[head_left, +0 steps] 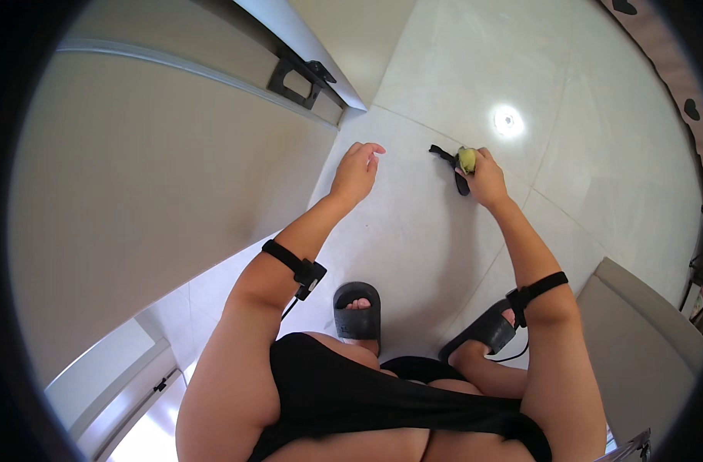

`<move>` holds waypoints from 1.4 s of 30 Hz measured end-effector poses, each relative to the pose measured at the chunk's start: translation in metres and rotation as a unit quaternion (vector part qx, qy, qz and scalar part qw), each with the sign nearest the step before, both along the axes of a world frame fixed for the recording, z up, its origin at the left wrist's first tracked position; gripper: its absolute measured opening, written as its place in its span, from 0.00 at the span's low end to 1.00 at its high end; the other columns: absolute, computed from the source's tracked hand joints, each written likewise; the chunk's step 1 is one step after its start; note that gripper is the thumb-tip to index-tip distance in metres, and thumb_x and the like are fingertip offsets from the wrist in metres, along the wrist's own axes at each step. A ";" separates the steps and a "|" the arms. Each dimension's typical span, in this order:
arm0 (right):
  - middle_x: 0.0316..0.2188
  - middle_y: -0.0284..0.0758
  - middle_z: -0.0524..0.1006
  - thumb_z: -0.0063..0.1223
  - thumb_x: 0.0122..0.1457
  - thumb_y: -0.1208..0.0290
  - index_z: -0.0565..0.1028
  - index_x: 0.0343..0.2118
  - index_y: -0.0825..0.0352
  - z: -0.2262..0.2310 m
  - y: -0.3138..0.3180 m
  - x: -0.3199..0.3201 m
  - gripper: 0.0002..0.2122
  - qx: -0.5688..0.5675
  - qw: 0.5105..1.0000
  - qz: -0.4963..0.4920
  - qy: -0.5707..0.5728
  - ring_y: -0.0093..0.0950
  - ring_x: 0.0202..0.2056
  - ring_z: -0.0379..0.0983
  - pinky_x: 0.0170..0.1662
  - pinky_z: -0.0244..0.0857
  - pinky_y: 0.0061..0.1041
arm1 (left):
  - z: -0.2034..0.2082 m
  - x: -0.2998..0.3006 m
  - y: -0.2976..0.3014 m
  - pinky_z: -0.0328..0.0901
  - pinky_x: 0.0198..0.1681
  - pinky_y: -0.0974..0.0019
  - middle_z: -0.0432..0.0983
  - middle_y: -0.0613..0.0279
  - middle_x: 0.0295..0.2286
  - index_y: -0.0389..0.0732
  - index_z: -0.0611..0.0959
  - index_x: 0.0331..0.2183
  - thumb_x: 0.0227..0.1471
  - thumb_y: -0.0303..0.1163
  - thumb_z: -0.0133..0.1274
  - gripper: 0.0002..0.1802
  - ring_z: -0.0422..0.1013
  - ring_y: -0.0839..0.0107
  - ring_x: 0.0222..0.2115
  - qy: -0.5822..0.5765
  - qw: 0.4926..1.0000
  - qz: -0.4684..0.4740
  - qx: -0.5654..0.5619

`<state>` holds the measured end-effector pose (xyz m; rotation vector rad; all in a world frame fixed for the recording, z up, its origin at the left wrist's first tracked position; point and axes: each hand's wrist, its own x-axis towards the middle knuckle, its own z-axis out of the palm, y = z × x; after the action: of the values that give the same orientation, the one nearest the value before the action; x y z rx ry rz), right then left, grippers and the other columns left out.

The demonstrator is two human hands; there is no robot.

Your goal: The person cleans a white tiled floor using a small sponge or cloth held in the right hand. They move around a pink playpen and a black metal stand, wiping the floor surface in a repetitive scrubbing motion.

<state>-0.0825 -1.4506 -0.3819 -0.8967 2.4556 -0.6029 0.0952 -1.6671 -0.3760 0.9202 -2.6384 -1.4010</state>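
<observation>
My right hand (pixel 486 179) is closed around a yellow-green and black object (pixel 467 160), held above the floor. A dark strip sticks out on its left side and another dark part hangs below the fingers; its exact kind is hidden by the grip. To the left, my left hand (pixel 354 173) hovers over the floor near the edge of a large beige panel (pixel 159 185). Its fingers are loosely curled, with a gap between thumb and index finger, and I make out nothing held there. The hands are well apart.
A black bracket with an opening (pixel 271 83) sits at the panel's upper corner, beside a pale metal edge (pixel 320 46). Glossy floor tiles (pixel 420 231) lie under my slippered feet. At right stand a grey-beige panel (pixel 636 323) and pink fabric with dark hearts (pixel 678 69).
</observation>
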 end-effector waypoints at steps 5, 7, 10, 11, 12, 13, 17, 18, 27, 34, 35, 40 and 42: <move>0.38 0.41 0.70 0.46 0.52 0.79 0.74 0.43 0.63 -0.025 -0.025 0.029 0.15 -0.074 0.991 -0.048 0.104 0.43 0.38 0.72 0.40 0.68 0.38 | -0.002 0.006 0.000 0.65 0.35 0.65 0.70 0.59 0.32 0.42 0.78 0.38 0.55 0.22 0.45 0.10 0.68 0.65 0.30 0.038 0.998 0.023 -0.035; 0.38 0.41 0.69 0.44 0.53 0.78 0.73 0.44 0.63 -0.025 -0.048 0.043 0.14 -0.075 0.991 -0.038 0.104 0.41 0.39 0.72 0.40 0.68 0.37 | 0.001 0.006 -0.002 0.64 0.31 0.69 0.70 0.61 0.31 0.42 0.79 0.38 0.56 0.23 0.45 0.09 0.66 0.71 0.25 0.071 0.995 0.041 -0.055; 0.38 0.41 0.69 0.45 0.53 0.76 0.73 0.45 0.64 -0.019 -0.078 0.068 0.16 -0.076 0.994 0.032 0.066 0.40 0.39 0.71 0.40 0.68 0.37 | 0.015 0.003 -0.004 0.64 0.32 0.69 0.70 0.61 0.31 0.41 0.79 0.37 0.56 0.23 0.45 0.08 0.67 0.72 0.25 0.074 0.995 0.062 -0.030; 0.38 0.41 0.68 0.45 0.52 0.76 0.72 0.46 0.64 -0.018 -0.086 0.082 0.16 -0.080 0.993 0.068 0.049 0.39 0.39 0.71 0.41 0.68 0.36 | 0.016 0.007 -0.006 0.64 0.32 0.69 0.70 0.61 0.31 0.41 0.79 0.37 0.57 0.23 0.45 0.08 0.67 0.72 0.25 0.079 0.994 0.063 -0.036; 0.38 0.41 0.68 0.45 0.52 0.76 0.72 0.46 0.64 -0.017 -0.090 0.092 0.17 -0.082 0.991 0.103 0.034 0.39 0.39 0.70 0.41 0.68 0.36 | 0.016 0.008 -0.008 0.64 0.32 0.69 0.70 0.62 0.31 0.41 0.79 0.37 0.57 0.24 0.45 0.08 0.67 0.72 0.26 0.086 0.993 0.062 -0.041; 0.39 0.41 0.68 0.45 0.51 0.76 0.72 0.47 0.64 -0.019 -0.093 0.104 0.18 -0.090 0.987 0.128 0.040 0.38 0.40 0.69 0.42 0.67 0.35 | 0.016 0.009 -0.008 0.64 0.32 0.69 0.70 0.62 0.31 0.41 0.79 0.37 0.57 0.24 0.45 0.08 0.67 0.72 0.26 0.093 0.993 0.062 -0.046; 0.41 0.39 0.67 0.45 0.51 0.75 0.71 0.49 0.65 -0.021 -0.094 0.144 0.20 -0.095 0.970 0.203 0.098 0.35 0.44 0.65 0.46 0.61 0.31 | 0.027 0.009 -0.006 0.64 0.32 0.68 0.70 0.61 0.31 0.41 0.79 0.36 0.57 0.23 0.45 0.08 0.67 0.69 0.27 0.098 0.992 0.058 -0.049; 0.42 0.39 0.67 0.45 0.50 0.74 0.71 0.50 0.65 -0.019 -0.093 0.152 0.20 -0.091 0.965 0.216 0.118 0.35 0.45 0.63 0.47 0.60 0.30 | 0.027 0.010 -0.006 0.63 0.32 0.68 0.70 0.60 0.31 0.41 0.79 0.36 0.57 0.23 0.45 0.08 0.67 0.69 0.27 0.109 0.991 0.052 -0.058; 0.50 0.39 0.65 0.55 0.44 0.69 0.72 0.44 0.63 -0.025 -0.043 0.180 0.20 -0.167 0.893 0.392 0.147 0.36 0.51 0.61 0.51 0.57 0.32 | 0.031 0.003 -0.008 0.64 0.34 0.66 0.70 0.58 0.32 0.40 0.77 0.33 0.56 0.21 0.44 0.07 0.68 0.63 0.30 0.121 0.990 0.035 -0.058; 0.47 0.37 0.67 0.57 0.40 0.70 0.73 0.35 0.59 -0.030 0.015 0.127 0.15 -0.192 0.852 0.484 0.057 0.37 0.48 0.64 0.49 0.63 0.34 | 0.032 0.007 -0.007 0.64 0.35 0.66 0.70 0.59 0.33 0.40 0.78 0.33 0.56 0.21 0.45 0.07 0.68 0.64 0.29 0.115 0.992 0.028 -0.042; 0.46 0.36 0.68 0.56 0.41 0.70 0.73 0.34 0.59 -0.029 0.024 0.112 0.13 -0.174 0.855 0.486 0.052 0.37 0.47 0.65 0.48 0.64 0.33 | 0.032 0.007 -0.006 0.64 0.35 0.66 0.70 0.59 0.33 0.40 0.78 0.33 0.56 0.21 0.44 0.07 0.67 0.64 0.29 0.108 0.993 0.023 -0.038; 0.38 0.35 0.72 0.52 0.46 0.75 0.74 0.34 0.61 -0.015 0.055 0.029 0.10 -0.082 0.926 0.366 0.033 0.38 0.40 0.70 0.41 0.68 0.32 | 0.030 0.009 0.003 0.64 0.35 0.67 0.69 0.60 0.33 0.39 0.78 0.34 0.57 0.22 0.43 0.08 0.67 0.66 0.28 0.071 0.997 -0.002 -0.009; 0.35 0.36 0.73 0.52 0.47 0.80 0.74 0.35 0.64 -0.008 0.057 0.004 0.11 -0.102 0.975 0.197 0.006 0.38 0.37 0.71 0.40 0.67 0.30 | 0.029 0.006 0.008 0.64 0.34 0.67 0.69 0.61 0.33 0.40 0.79 0.35 0.57 0.23 0.44 0.08 0.66 0.68 0.27 0.055 0.998 -0.006 0.030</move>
<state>-0.0784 -1.3941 -0.3903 -1.4250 2.1612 -0.7098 0.1009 -1.6594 -0.3471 0.8071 -2.5396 -1.4946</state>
